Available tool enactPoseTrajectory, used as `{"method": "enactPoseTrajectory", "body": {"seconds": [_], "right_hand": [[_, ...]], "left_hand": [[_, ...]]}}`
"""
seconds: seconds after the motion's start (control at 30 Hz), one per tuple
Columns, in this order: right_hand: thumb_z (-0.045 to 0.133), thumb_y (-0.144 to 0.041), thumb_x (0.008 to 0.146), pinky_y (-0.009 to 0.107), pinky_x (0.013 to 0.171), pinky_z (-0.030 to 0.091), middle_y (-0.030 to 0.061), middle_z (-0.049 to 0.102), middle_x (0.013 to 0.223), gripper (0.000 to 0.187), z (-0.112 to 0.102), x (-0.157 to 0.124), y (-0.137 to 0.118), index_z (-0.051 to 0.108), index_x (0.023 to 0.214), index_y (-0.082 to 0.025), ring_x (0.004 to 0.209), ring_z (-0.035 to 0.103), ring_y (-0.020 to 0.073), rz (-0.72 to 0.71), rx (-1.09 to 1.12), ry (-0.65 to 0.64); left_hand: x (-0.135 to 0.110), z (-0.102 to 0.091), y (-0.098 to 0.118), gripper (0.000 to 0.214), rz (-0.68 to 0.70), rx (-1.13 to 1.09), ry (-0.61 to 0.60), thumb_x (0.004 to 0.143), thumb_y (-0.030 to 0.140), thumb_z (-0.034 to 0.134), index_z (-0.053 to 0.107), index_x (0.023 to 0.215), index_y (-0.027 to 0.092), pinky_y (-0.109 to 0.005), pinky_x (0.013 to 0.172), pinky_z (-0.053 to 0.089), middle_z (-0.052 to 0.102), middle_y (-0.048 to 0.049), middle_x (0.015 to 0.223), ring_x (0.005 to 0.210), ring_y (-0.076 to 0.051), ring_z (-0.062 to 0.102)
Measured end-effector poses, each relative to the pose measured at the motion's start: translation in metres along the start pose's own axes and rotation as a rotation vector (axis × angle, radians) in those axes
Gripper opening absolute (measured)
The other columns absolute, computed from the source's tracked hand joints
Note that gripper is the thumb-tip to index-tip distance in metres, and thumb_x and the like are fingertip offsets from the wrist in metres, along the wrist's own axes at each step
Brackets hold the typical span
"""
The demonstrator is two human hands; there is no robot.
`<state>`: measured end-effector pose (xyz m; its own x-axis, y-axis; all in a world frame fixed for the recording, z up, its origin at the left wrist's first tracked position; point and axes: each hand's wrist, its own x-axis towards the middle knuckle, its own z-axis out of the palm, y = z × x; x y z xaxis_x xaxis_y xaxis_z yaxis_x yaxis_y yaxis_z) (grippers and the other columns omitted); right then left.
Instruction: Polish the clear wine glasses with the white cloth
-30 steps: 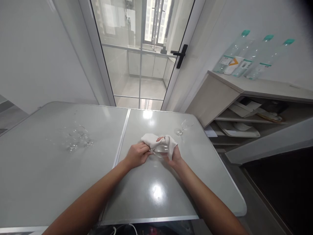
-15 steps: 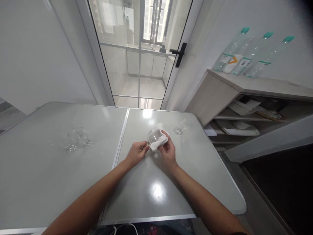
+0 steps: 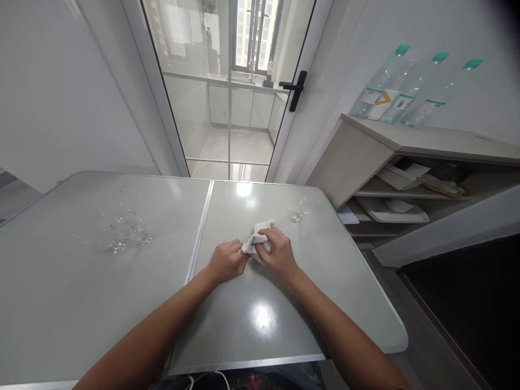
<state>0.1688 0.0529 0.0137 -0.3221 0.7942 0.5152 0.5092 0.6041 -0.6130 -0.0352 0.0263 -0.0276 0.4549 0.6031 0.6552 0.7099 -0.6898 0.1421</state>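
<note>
A white cloth (image 3: 255,239) is bunched between my hands, just above the right table panel. My right hand (image 3: 280,252) is closed on it, fingers pressing the cloth in from the right. On the other side, my left hand (image 3: 229,261) is wrapped round the stem end of a clear wine glass, against the cloth's left edge. Cloth and fingers cover nearly all of that glass now. Beyond my right hand a clear stemmed glass (image 3: 297,218) rests on the table.
Several clear glasses (image 3: 128,235) are grouped on the left table panel (image 3: 81,303). A metal seam (image 3: 202,227) divides the table. Behind it is a glass door with a black handle (image 3: 298,91). Plastic bottles (image 3: 424,111) stand on a wooden shelf unit (image 3: 365,157) at the right.
My right hand has turned over and moved slightly left, folding the cloth over the wine glass. Its bowl showed before and is now covered. My left hand keeps its hold.
</note>
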Motion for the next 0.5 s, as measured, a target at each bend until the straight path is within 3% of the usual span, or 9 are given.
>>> {"method": "enactPoseTrajectory", "body": {"seconds": [0.17,0.33,0.43,0.5], "right_hand": [[0.062,-0.031,0.084,0.026,0.061,0.04,-0.0028,0.059,0.067,0.016,0.005,0.002,0.009,0.067,0.075,-0.018,0.064,0.052,0.0149,0.387,0.281,-0.11],[0.073,-0.037,0.077,0.025,0.058,0.04,-0.0008,0.063,0.068,0.022,0.008,0.004,0.021,0.069,0.076,-0.015,0.062,0.055,0.0151,0.658,0.709,-0.134],[0.075,-0.04,0.077,0.026,0.059,0.044,0.0018,0.067,0.074,0.025,0.007,0.004,0.016,0.07,0.084,-0.017,0.065,0.058,0.0167,0.739,0.959,-0.062],[0.069,-0.045,0.083,0.028,0.061,0.048,0.004,0.07,0.082,0.027,0.006,0.003,0.011,0.071,0.09,-0.019,0.07,0.062,0.0197,0.719,1.087,-0.036]], "left_hand": [[0.002,-0.003,0.001,0.02,0.067,-0.052,-0.086,0.097,0.019,0.056,0.057,0.077,0.02,-0.032,0.053,0.03,0.059,-0.0035,0.067,0.067,-0.017,0.057],[0.0,-0.001,-0.001,0.019,0.016,-0.097,-0.15,0.097,0.022,0.056,0.06,0.078,0.02,-0.031,0.053,0.033,0.061,-0.0039,0.068,0.068,-0.018,0.059],[0.0,0.0,-0.002,0.02,-0.1,-0.185,-0.154,0.097,0.024,0.057,0.061,0.078,0.02,-0.03,0.056,0.035,0.064,-0.0044,0.072,0.068,-0.018,0.059],[0.002,0.0,-0.001,0.021,-0.197,-0.3,-0.16,0.096,0.027,0.059,0.062,0.077,0.019,-0.029,0.059,0.037,0.065,-0.0043,0.073,0.067,-0.017,0.058]]}}
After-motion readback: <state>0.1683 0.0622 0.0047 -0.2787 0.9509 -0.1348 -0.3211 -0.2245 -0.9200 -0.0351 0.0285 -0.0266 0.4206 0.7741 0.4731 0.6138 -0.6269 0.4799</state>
